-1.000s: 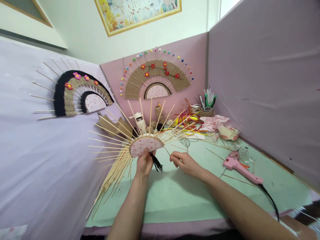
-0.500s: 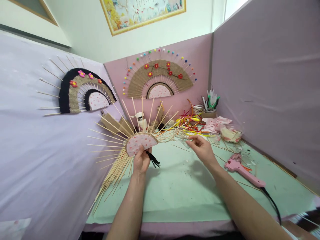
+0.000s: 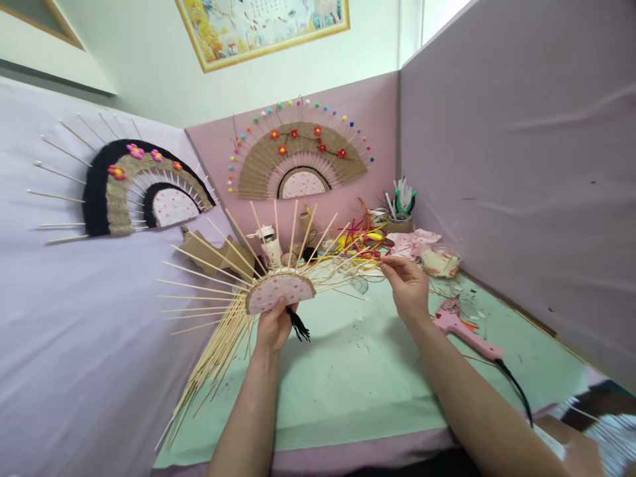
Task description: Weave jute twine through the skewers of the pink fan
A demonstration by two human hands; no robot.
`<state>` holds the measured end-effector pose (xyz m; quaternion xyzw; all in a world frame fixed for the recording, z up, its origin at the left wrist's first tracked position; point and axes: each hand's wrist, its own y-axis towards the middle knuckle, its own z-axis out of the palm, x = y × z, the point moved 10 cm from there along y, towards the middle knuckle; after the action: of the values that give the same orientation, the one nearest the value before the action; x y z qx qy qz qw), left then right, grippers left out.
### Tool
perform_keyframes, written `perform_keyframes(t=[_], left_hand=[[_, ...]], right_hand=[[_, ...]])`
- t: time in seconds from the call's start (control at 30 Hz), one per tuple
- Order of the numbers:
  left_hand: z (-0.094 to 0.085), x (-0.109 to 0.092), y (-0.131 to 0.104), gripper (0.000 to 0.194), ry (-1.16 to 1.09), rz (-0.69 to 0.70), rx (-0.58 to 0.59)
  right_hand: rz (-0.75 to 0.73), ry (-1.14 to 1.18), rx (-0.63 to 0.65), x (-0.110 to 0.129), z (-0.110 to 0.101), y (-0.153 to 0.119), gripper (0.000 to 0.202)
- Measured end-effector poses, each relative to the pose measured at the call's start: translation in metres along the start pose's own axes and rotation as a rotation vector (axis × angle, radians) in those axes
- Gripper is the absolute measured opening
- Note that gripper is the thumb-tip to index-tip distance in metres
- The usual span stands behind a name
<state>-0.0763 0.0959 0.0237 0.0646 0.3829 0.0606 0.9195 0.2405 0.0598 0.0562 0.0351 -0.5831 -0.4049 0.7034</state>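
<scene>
My left hand [image 3: 273, 326] grips the lower edge of a half-round fan base [image 3: 281, 293] covered in pink dotted cloth, thumb in front. Thin wooden sticks [image 3: 206, 288] radiate from its curved rim, where a line of twine [image 3: 263, 281] runs. A black tassel [image 3: 299, 326] hangs beside my fingers. To the right, my right hand [image 3: 410, 285] is raised with thumb and fingers pinched together, near the tips of the right-hand sticks. Whatever is in the pinch is too thin to make out; pale strands lie close by.
A bundle of loose sticks [image 3: 213, 364] lies at the left. On the right rests a pink glue gun [image 3: 467, 334] with its cord. Behind are a white bottle [image 3: 271, 246], coloured pipe cleaners [image 3: 365, 242] and a pot [image 3: 399, 224]. Finished fans [image 3: 305, 152] hang on the partitions.
The view has swung slightly right. My right hand has moved a little up and away from the fan, its fingers still pinched. My left hand keeps its hold on the base.
</scene>
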Motion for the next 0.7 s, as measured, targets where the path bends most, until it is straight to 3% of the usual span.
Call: perform_keyframes(t=[0.43, 0.7], left_hand=[[0.006, 0.009, -0.004, 0.031, 0.062, -0.074, 0.048], [0.003, -0.004, 0.0, 0.033, 0.032, 0.031, 0.0]], right_hand=[[-0.061, -0.108, -0.096, 0.0, -0.018, 0.007, 0.02], [-0.006, -0.24, -0.008, -0.007, -0.008, 0.006, 0.024]])
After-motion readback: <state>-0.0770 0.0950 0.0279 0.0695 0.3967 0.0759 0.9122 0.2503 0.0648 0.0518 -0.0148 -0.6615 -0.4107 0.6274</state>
